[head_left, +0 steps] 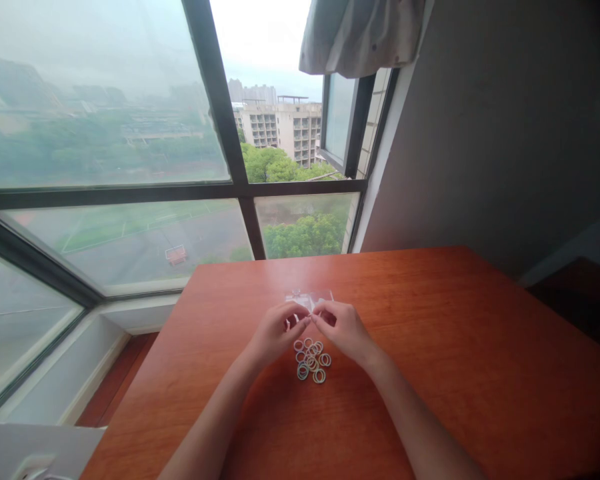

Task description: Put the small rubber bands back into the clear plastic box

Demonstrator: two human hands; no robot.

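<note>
My left hand [279, 328] and my right hand [341, 327] meet at the fingertips above the middle of the table. Each pinches with thumb and forefinger at the same spot, and what is held between them is too small to make out. Just below the hands lies a loose cluster of small pale rings [311, 359], several of them overlapping. Right behind the fingers is a clear plastic box or bag [325, 295], partly covered by the hands. Small shiny pieces [296, 294] show at its left side.
The reddish-brown wooden table [455, 347] reaches far to the right. A dark-framed window [243, 190] rises behind it, with one pane [341, 120] swung outward. A grey curtain [363, 40] hangs above. The table's left edge drops to a floor strip [123, 380].
</note>
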